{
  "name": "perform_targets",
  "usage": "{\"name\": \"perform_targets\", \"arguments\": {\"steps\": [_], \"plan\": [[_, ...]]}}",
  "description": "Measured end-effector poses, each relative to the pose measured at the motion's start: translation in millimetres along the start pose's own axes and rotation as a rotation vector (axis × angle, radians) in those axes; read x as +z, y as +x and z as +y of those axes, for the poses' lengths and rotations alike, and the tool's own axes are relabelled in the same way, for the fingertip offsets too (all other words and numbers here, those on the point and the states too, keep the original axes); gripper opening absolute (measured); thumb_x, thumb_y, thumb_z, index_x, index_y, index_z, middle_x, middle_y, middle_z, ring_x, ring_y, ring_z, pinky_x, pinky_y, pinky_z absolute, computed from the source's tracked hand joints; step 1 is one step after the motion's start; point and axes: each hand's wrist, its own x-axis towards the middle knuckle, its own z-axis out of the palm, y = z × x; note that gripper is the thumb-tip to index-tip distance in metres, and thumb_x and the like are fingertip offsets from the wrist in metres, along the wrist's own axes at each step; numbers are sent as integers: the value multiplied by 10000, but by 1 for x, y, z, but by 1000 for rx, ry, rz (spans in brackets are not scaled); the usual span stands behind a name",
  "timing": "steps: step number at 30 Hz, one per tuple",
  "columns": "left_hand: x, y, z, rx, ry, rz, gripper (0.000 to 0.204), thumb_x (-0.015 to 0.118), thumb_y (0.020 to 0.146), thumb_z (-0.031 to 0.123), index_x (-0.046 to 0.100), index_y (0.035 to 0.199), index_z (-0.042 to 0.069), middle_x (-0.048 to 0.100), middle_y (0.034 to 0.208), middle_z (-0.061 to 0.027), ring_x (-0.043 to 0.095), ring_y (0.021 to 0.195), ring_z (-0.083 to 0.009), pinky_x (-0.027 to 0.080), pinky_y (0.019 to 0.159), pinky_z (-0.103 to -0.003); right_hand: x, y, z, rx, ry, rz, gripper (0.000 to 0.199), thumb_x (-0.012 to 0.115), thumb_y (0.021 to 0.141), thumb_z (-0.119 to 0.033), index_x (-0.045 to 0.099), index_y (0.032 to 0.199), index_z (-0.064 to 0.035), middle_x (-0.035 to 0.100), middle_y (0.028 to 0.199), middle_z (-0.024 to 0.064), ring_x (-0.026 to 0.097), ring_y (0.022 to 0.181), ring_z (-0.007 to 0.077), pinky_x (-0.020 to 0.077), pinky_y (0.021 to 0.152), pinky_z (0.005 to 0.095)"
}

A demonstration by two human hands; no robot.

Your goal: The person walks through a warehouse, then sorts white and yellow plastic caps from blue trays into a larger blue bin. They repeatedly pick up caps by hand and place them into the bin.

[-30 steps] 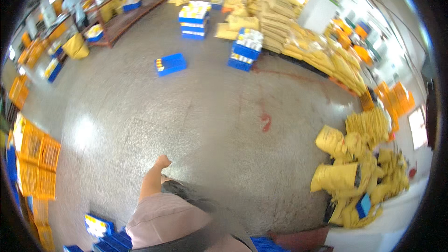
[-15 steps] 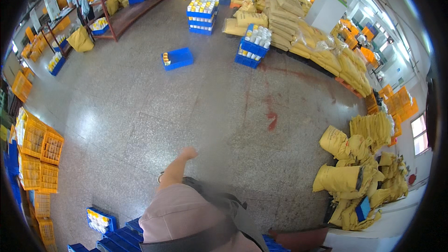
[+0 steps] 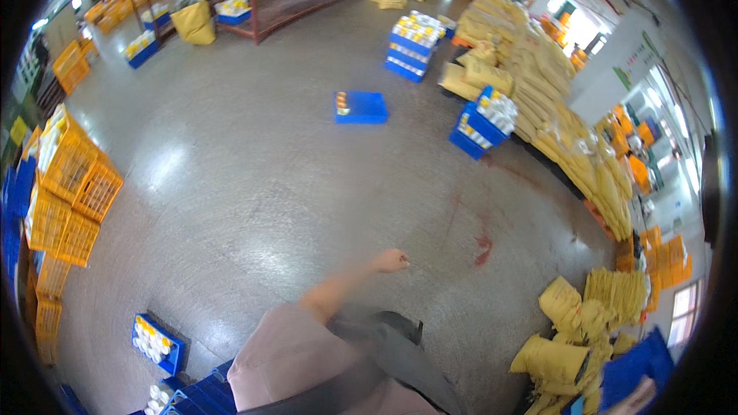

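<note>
My left hand [image 3: 392, 260] reaches out over the grey floor at the middle of the view, its fingers curled in and no object showing in them. At the lower right edge, part of my right hand [image 3: 636, 398] shows against a blue plastic crate [image 3: 639, 365]. The fingers lie along the crate's lower side and seem to grip it; the rest of that arm is out of view. Ahead on the floor sits a blue crate [image 3: 367, 110] with a few white and orange containers at its left end.
Stacked blue crates of white containers [image 3: 410, 61] and another such stack [image 3: 473, 138] stand ahead. Yellow sacks [image 3: 569, 146] are piled along the right, with more sacks [image 3: 550, 357] nearer. Orange crates [image 3: 69, 215] line the left. A filled blue crate [image 3: 157, 342] lies at lower left.
My view has turned left, so the crates and sacks sit further right. My left hand has swung forward and right. My right hand and the blue crate beside it have come into view.
</note>
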Motion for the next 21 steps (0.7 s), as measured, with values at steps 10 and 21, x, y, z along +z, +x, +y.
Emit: {"name": "perform_targets", "arguments": {"steps": [10,21], "plan": [[-190,-156,-154,-479,-484,438,467,617,888,386,626,1220,58,687,1066,-137,653,940,-254,517,834,-380,99,-171,-306,1835,1196,-941,339,549,946,-448,578,971,-111,503,681,16,481,650,133,413,589,279],[-357,-219,-237,-137,-1877,727,807,539,941,459,187,1449,-59,376,1411,-264,402,1294,-363,347,1081,-478,194,-74,-825,680,1967,-1548,200,720,855,-205,571,872,-72,541,776,-42,480,688,43,390,566,199]]}}
